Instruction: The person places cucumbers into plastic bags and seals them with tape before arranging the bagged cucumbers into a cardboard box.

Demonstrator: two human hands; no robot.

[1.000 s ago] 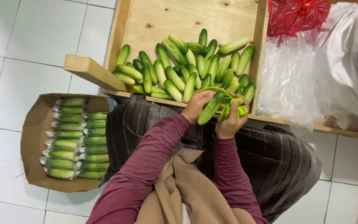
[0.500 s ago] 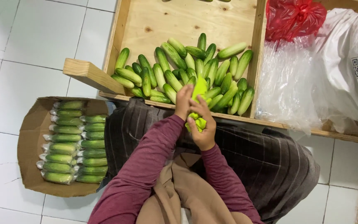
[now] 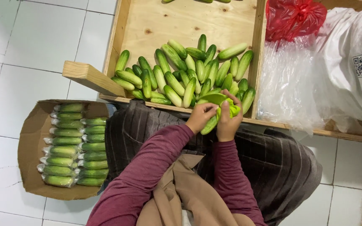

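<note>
A wooden tray [image 3: 147,25] at twelve o'clock carries a heap of cucumbers [image 3: 181,75]. At nine o'clock a cardboard box [image 3: 28,146] holds wrapped cucumbers. At the tray's near edge, the left hand [image 3: 200,117] and right hand [image 3: 228,123] have their fingers closed around one cucumber [image 3: 210,124] and a green wrapper [image 3: 221,100].

Just beyond the left hand [image 3: 201,117], the cucumbers [image 3: 181,73] have smooth, glossy green skin; the wooden tray [image 3: 181,21] under them is pale, matt plywood with knots; right of the right hand [image 3: 228,123] lie thin clear plastic bags [image 3: 288,88], crinkled and shiny; far left, the cardboard box [image 3: 28,146] is matt brown, its cucumbers film-wrapped.
</note>
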